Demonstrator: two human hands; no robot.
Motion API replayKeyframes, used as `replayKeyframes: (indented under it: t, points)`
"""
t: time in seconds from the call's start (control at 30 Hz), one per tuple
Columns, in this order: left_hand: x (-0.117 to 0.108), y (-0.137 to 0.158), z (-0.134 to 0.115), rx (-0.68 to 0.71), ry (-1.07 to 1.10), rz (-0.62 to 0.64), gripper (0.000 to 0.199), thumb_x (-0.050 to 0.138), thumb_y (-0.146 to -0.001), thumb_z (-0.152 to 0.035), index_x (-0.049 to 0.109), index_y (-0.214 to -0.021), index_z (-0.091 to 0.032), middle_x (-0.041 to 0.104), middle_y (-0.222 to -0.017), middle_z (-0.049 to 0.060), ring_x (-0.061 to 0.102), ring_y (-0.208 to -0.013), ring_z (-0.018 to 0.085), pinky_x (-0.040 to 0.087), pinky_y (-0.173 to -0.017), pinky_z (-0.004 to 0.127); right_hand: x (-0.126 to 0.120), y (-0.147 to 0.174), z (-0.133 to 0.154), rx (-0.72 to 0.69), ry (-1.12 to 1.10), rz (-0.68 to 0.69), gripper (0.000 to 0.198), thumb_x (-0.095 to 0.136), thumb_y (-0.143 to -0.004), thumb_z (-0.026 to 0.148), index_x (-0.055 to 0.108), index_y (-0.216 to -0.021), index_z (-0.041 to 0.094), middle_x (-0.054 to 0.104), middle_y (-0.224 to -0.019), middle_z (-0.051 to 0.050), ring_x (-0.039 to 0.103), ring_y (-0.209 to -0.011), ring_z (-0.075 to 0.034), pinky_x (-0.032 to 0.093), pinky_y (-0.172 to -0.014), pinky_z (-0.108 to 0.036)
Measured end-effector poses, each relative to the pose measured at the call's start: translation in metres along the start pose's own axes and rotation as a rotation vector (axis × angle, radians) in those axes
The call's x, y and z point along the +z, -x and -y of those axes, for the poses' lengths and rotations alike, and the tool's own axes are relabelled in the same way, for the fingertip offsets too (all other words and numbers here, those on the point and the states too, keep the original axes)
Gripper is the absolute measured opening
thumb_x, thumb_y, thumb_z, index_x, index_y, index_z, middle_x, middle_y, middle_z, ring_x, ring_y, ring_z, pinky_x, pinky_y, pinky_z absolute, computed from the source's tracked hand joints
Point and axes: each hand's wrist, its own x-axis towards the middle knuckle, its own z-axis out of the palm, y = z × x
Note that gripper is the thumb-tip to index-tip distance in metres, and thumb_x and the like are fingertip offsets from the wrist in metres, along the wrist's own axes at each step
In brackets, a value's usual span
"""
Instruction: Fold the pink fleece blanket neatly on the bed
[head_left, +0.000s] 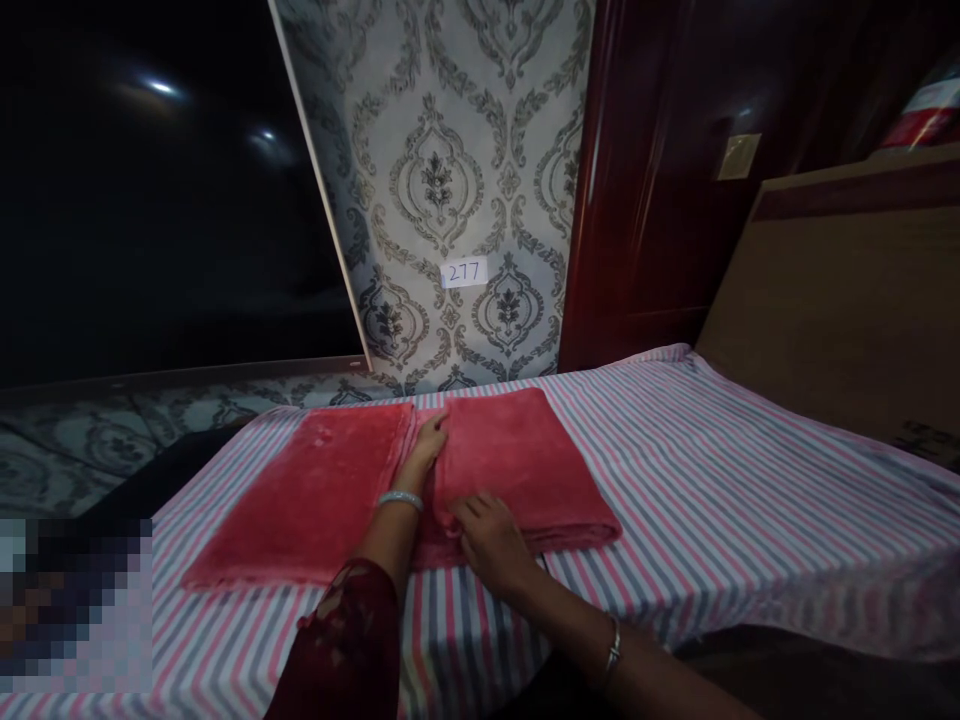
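A red plush blanket (517, 450) lies folded on the striped cloth, its left and right sides turned in toward a narrow gap in the middle. My left hand (431, 440) reaches to the far end of that gap, its fingers closed at the inner edge of the right-hand fold. At the near end, my right hand (491, 540) has its fingers bent over the inner corner of the same fold, pinching it. The left-hand fold (322, 490) lies flat beside my left forearm. Parts of the fingertips are hidden in the fabric.
A pink, white and grey striped cloth (720, 480) covers the surface. A dark screen (150, 200) stands at the left back. Patterned wallpaper bears a paper label (464, 272) reading 277. A large cardboard box (847, 310) stands at the right.
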Motion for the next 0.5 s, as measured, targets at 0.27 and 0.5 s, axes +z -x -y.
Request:
replayKeyframes:
  t: [0.27,0.5]
  points:
    - [-0.002,0.006,-0.002,-0.06,-0.08,-0.049,0.049,0.066,-0.053,0.002,0.073,-0.097,-0.018,0.073,-0.113,0.011,0.06,-0.123,0.029,0.046,-0.106,0.041,-0.004,0.007,0.004,-0.036,-0.011,0.09,0.024,0.058,-0.089,0.01,0.067,-0.109,0.021,0.07,-0.106,-0.006,0.058,-0.099,-0.022,0.045,-0.088,-0.035]
    - [-0.012,0.026,-0.004,-0.082,-0.048,-0.006,0.069,0.077,-0.061,-0.009,0.063,-0.128,-0.018,0.068,-0.124,0.014,0.067,-0.11,0.027,0.055,-0.092,0.033,-0.053,0.036,-0.042,-0.069,-0.15,-0.187,0.026,0.051,-0.094,0.015,0.066,-0.114,0.02,0.071,-0.113,-0.007,0.062,-0.106,-0.021,0.047,-0.096,-0.037]
